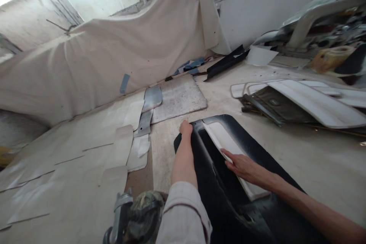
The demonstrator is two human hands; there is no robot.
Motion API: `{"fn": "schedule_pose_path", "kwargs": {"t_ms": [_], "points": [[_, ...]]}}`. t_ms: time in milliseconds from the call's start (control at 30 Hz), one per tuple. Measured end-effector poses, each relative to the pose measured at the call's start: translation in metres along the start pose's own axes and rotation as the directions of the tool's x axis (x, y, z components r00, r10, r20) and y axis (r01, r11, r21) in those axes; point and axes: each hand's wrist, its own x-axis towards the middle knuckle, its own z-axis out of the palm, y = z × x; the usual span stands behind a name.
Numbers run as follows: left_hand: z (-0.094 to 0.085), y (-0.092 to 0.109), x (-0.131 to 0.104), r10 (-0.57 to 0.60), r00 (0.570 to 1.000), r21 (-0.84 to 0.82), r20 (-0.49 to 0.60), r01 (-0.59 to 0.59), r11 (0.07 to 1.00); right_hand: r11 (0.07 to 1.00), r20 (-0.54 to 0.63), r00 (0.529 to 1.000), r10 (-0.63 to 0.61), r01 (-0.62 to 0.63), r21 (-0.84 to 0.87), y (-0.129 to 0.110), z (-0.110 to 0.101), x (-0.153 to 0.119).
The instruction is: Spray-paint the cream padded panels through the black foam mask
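Observation:
A large black panel [257,141] with rounded corners and a long opening lies in front of me, running out of the bottom of the view. In the opening sits a long white insert [225,137], its left edge lifted from the dark gap beside it. My right hand [243,166] pinches that left edge between thumb and fingers. At the panel's far left corner is my left hand [186,127], closed in a fist against the edge. What its fingers hold is hidden.
White curved panels [314,101] and a dark olive piece [273,103] are piled at right, before a sewing machine [314,19]. Pale sheets [71,167] cover the left. Grey board [183,97] lies ahead, and a dark machine part [122,209] stands near my left sleeve.

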Motion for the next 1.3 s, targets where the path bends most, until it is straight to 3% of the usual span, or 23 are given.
{"fn": "schedule_pose_path", "kwargs": {"t_ms": [433,667,800,933,1100,1300], "points": [[-0.001,0.010,0.004,-0.149,0.989,-0.036,-0.027,0.148,0.988,0.995,-0.035,0.999,-0.011,0.007,-0.100,-0.017,-0.008,-0.006],[0.002,0.011,0.003,-0.105,0.994,-0.033,-0.033,0.104,0.994,0.988,-0.017,0.998,0.057,-0.059,-0.141,-0.026,-0.008,-0.006],[0.003,0.011,0.001,-0.085,0.996,-0.029,-0.033,0.085,0.996,0.991,-0.065,0.996,0.062,-0.069,-0.113,-0.027,-0.004,-0.008],[0.003,0.010,0.003,-0.074,0.997,-0.027,-0.012,0.074,0.997,0.997,-0.065,0.998,0.022,-0.027,-0.073,-0.017,0.002,-0.013],[0.002,0.008,0.006,-0.041,0.999,-0.026,0.035,0.042,0.999,0.992,-0.138,0.984,-0.116,0.122,0.033,-0.002,0.011,-0.029],[-0.006,0.010,0.002,-0.038,0.998,-0.019,0.054,0.039,0.999,0.976,-0.230,0.957,-0.175,0.198,0.084,-0.007,0.023,-0.040]]}}
